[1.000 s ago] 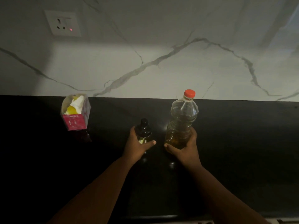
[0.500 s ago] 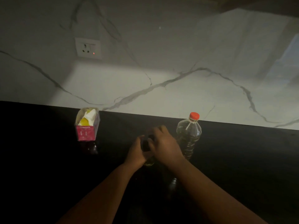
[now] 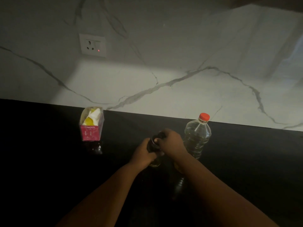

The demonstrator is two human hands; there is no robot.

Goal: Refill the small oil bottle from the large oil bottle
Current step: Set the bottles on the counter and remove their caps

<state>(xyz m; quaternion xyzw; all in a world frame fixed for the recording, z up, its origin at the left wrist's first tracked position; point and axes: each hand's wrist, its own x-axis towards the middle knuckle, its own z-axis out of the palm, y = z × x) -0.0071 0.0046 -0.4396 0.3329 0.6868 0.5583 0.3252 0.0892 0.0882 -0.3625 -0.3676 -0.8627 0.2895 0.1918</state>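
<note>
The left hand is gripping the small bottle, standing just left of the big bottle; the right hand is pinching its dark cap. It is probably glass and slippery, so holding the body is best. The big bottle, red-capped, is looking mostly empty.

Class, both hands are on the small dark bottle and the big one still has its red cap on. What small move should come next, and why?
Probably twist the cap off the small oil bottle: the left hand grips its body, the right hand sits over its top, and the large oil bottle stands capped beside them.
</note>
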